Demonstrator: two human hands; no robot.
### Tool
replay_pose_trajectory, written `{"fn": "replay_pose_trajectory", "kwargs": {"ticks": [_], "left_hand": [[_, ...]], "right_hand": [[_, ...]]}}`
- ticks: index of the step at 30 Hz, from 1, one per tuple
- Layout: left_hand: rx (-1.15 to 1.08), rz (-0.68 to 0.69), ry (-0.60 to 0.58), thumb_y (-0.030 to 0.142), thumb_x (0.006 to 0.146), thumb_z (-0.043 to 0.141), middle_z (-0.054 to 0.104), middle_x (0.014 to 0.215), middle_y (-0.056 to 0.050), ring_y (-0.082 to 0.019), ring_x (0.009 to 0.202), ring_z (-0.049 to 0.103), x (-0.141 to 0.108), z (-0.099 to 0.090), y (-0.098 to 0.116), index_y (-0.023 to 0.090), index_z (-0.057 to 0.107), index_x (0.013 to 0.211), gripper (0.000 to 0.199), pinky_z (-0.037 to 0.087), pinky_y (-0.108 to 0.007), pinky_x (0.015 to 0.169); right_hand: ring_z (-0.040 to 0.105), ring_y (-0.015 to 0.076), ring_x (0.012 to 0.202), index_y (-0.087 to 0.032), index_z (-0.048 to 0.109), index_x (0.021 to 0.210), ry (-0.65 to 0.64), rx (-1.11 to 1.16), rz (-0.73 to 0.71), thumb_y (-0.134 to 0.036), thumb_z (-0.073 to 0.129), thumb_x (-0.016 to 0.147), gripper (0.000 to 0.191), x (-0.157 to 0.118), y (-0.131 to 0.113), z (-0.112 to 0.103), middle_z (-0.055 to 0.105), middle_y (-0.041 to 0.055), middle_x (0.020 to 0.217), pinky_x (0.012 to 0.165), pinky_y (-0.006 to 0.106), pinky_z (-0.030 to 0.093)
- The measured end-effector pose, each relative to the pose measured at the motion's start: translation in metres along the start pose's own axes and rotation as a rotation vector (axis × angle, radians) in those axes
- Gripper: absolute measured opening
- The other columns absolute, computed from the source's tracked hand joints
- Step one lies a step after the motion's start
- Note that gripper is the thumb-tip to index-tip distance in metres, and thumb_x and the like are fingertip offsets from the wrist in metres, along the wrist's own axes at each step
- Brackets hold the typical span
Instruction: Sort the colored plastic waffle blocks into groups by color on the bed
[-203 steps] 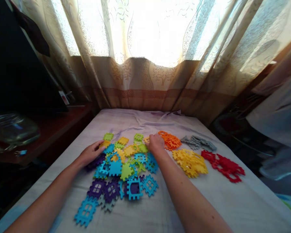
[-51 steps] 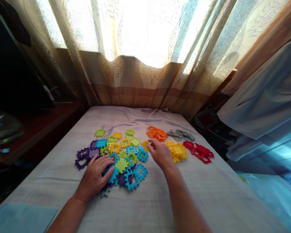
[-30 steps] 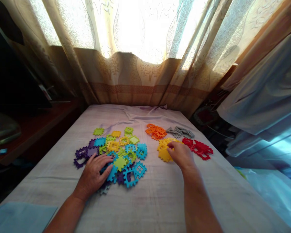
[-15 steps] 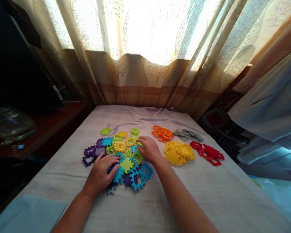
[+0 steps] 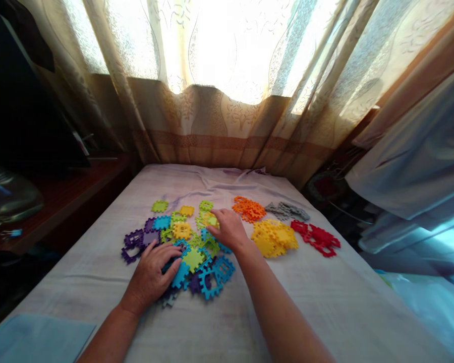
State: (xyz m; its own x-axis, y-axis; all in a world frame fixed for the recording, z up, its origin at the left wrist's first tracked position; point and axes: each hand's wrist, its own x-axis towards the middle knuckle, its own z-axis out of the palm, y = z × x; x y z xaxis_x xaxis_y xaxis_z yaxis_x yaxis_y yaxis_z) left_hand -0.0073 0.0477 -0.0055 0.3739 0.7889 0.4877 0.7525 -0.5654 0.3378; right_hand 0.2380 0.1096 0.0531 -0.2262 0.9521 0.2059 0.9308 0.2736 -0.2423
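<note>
On the sheet-covered surface lies a mixed heap of toothed plastic building tiles in blue, green, purple and yellow. My left hand (image 5: pixel 151 272) rests at the heap's left side with fingers spread, touching blue tiles (image 5: pixel 181 274) near a flat green tile (image 5: pixel 193 259). At the heap's far right edge, my right hand (image 5: pixel 229 230) pinches a yellow tile (image 5: pixel 211 220) between thumb and fingers; the grip partly hides it. A yellow window tile (image 5: pixel 182 230) lies left of that hand. Purple tiles (image 5: pixel 133 242) are at the heap's left end.
To the right sit separate piles of orange tiles (image 5: pixel 248 209), yellow tiles (image 5: pixel 274 238), grey tiles (image 5: pixel 286 210) and red tiles (image 5: pixel 318 237). A light blue cloth (image 5: pixel 38 338) lies at the front left. Curtains (image 5: pixel 212 121) hang behind the surface.
My right hand has closed on the yellow tile and shifted it slightly right, off its earlier spot. The left hand stays on the heap. The whole view has moved a little.
</note>
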Motion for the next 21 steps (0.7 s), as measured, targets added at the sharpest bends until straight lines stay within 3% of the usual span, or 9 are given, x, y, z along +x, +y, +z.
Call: {"fn": "replay_pose_trajectory", "kwargs": {"ticks": [6,11,16,21], "left_hand": [[0.002,0.022,0.020,0.045,0.089,0.052,0.075,0.103,-0.002,-0.023,0.103,0.068,0.002,0.000,-0.001,0.029,0.068,0.097,0.024,0.033,-0.050,0.110],[0.014,0.034,0.021,0.046,0.088,0.053,0.075,0.103,-0.001,-0.024,0.102,0.068,0.002,0.002,-0.004,0.029,0.068,0.098,0.024,0.034,-0.050,0.109],[0.011,0.036,0.029,0.047,0.088,0.053,0.075,0.103,-0.001,-0.023,0.101,0.069,0.002,0.002,-0.006,0.030,0.068,0.099,0.025,0.034,-0.049,0.109],[0.003,0.018,0.020,0.047,0.088,0.052,0.075,0.103,-0.002,-0.023,0.102,0.068,0.002,0.002,-0.003,0.029,0.068,0.097,0.025,0.033,-0.050,0.110]], "right_hand": [[0.058,0.0268,0.112,-0.019,0.059,0.126,0.179,-0.023,0.302,-0.038,0.062,0.084,0.046,-0.073,0.064,-0.033,0.065,0.0123,0.120,0.097,0.041,0.042],[0.058,0.0322,0.110,-0.020,0.060,0.125,0.197,-0.142,0.530,-0.039,0.061,0.085,0.044,-0.099,0.106,-0.053,0.065,0.0146,0.119,0.091,0.044,0.045],[0.056,0.0338,0.112,-0.017,0.061,0.123,0.137,-0.159,0.553,-0.039,0.058,0.086,0.043,-0.100,0.111,-0.053,0.062,0.0172,0.120,0.090,0.046,0.044],[0.053,0.0311,0.116,-0.020,0.064,0.120,0.215,-0.141,0.495,-0.034,0.056,0.087,0.037,-0.095,0.100,-0.051,0.061,0.0136,0.126,0.095,0.044,0.042]]}}
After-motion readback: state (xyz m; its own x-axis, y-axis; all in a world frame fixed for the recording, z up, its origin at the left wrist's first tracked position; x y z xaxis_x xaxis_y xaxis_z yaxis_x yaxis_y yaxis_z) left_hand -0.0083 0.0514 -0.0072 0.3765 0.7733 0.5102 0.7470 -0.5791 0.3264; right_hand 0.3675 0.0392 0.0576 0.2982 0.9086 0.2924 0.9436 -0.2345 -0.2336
